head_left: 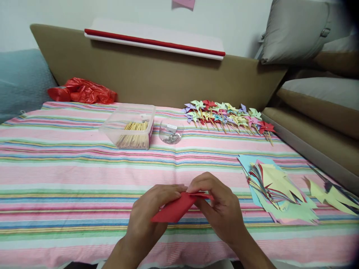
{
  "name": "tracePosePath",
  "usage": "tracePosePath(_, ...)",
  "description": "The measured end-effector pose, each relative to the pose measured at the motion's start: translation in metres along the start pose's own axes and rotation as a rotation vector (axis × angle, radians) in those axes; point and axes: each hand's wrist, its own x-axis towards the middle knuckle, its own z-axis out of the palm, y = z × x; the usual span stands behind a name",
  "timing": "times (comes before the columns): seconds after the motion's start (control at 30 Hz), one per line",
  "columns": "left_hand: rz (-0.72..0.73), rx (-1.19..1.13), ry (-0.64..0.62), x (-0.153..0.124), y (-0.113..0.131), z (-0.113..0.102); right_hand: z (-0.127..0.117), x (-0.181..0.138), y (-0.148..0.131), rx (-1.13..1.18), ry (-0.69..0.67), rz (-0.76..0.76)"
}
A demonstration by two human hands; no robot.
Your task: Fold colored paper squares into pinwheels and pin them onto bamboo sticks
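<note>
A piece of red paper, partly folded, is held between both hands above the striped cloth, low in the middle of the head view. My left hand is closed on its left side, thumb on top and the other fingers partly hidden behind. At the paper's right side my right hand pinches a raised flap, its index finger bent over the top. A pointed corner of the paper hangs toward me below my left thumb. The fingertips meet near the upper edge, so part of the paper is covered.
Beyond the hands stand a clear plastic box of wooden sticks and a round clear dish of small metal pieces. Paper pinwheels lie at the back right. Cut coloured paper and dark scissors lie to the right.
</note>
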Motion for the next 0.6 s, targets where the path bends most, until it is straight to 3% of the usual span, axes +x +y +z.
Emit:
tracePosePath(0.3,-0.056,0.0,-0.029,-0.002,-0.001,0.001,0.005,-0.006,0.001,-0.129,0.009,-0.07)
tracePosePath(0.6,-0.242,0.072,-0.022,-0.003,-0.001,0.008,0.011,-0.003,0.005,-0.024,0.034,0.146)
